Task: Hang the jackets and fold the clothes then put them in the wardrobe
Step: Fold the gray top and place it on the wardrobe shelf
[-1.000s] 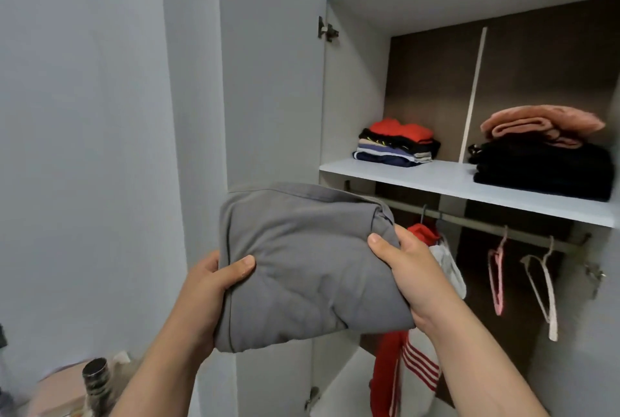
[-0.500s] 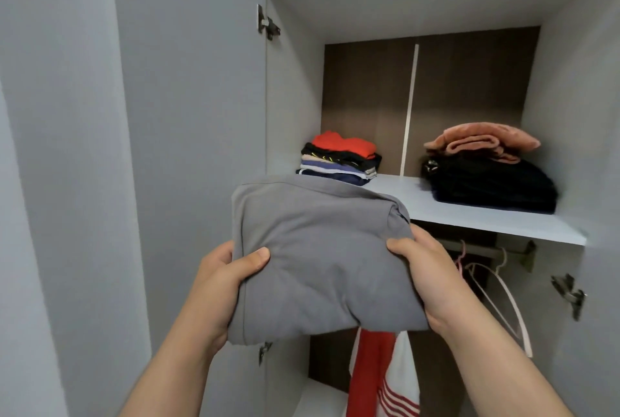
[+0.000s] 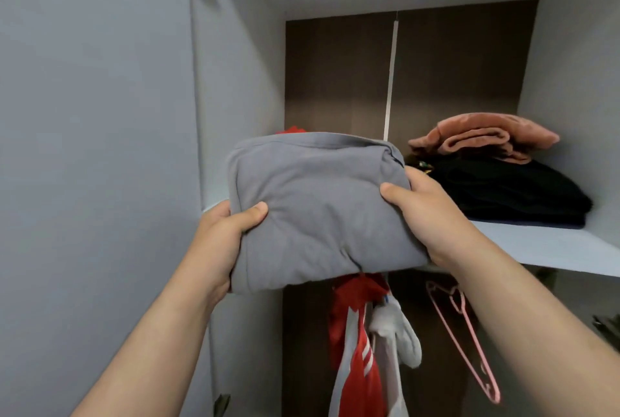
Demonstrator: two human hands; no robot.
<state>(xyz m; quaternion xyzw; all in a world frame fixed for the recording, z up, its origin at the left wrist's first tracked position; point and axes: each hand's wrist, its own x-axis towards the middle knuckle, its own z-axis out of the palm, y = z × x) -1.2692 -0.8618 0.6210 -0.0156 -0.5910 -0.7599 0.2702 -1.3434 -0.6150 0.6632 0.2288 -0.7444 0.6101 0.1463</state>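
So both hands are gripping the folded grey garment: left hand at its 9 o'clock, right hand at 3 o'clock, thumbs on top. It's hovering at the front edge of the shelf, hiding most of a red-topped stack at 12. I'm guessing the sagging near end is risking catching the shelf lip and unfolding, or toppling that stack.

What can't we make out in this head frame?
Head view:
- Most of the red item: only a sliver shows above the grey folded garment.
- Fingers of the left hand and right hand: under the garment, only thumbs show.
- Top of the red-and-white jacket: hidden by the garment; its bottom is cut off by the lower edge.
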